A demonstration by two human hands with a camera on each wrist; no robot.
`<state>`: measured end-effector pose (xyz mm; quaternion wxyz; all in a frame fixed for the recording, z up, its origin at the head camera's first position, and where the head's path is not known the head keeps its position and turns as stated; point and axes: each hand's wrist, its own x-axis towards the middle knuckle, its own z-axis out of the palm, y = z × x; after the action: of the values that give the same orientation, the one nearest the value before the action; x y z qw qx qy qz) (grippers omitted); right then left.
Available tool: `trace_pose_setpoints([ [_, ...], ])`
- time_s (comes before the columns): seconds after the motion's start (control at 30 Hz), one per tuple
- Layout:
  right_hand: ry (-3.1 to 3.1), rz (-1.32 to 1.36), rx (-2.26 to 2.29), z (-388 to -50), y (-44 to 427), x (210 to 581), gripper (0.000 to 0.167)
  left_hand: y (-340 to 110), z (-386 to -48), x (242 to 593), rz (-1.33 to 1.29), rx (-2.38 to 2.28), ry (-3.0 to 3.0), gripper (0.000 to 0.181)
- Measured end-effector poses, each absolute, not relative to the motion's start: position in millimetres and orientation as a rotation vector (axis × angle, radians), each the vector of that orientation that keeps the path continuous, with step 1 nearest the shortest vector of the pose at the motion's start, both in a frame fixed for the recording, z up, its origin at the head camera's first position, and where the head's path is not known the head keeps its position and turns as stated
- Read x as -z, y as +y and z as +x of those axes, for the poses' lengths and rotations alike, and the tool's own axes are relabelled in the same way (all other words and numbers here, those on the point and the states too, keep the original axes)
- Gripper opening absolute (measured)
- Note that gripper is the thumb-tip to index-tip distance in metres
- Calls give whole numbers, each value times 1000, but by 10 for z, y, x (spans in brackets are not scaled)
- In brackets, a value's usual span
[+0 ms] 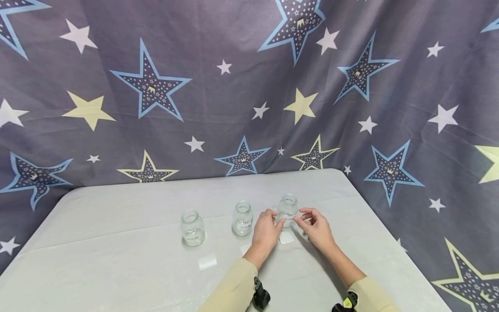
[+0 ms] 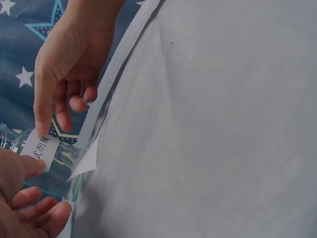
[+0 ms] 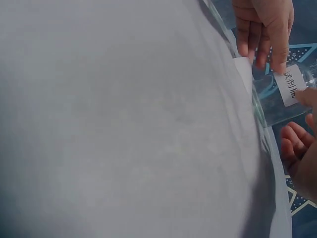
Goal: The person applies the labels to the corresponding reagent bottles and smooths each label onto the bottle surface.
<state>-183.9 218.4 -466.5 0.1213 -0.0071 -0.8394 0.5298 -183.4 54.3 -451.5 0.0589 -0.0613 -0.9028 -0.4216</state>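
A clear glass jar (image 1: 289, 205) stands upright between my hands, toward the table's far right. A white label (image 3: 291, 88) with dark printed characters lies across its front. My left hand (image 1: 267, 232) is at the jar's left side, its thumb extended onto one end of the label. From the right, my right hand (image 1: 319, 230) puts its thumb on the other end. In the left wrist view the other fingers hang loosely bent beside the glass. A small white paper piece (image 1: 286, 237) lies in front of the jar's base.
Two similar labelled glass jars, a middle one (image 1: 242, 220) and a left one (image 1: 192, 229), stand in a row to the left. A white paper piece (image 1: 207, 261) lies before the left jar; another (image 1: 244, 248) is partly behind my left forearm. A star-patterned curtain (image 1: 218, 99) borders the white-covered table.
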Motion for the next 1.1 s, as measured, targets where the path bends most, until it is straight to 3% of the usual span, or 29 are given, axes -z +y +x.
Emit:
trace_pose_setpoints([
  [0.27, -2467, 100, -1580, -1899, 2127, 4704, 60, 548, -1870, 4554, -238, 1405, -2725, 52],
  [0.53, -2491, 103, -1680, -1821, 2089, 4548, 56, 546, -1883, 4575, -259, 1482, -2695, 48],
  [0.7, -2480, 152, -1781, -1923, 2234, 4739, 54, 546, -1881, 4584, -251, 1494, -2691, 47],
  [1.1, -2447, 93, -1911, -1945, 2287, 4782, 54, 534, -1898, 4610, -246, 1639, -2598, 43],
])
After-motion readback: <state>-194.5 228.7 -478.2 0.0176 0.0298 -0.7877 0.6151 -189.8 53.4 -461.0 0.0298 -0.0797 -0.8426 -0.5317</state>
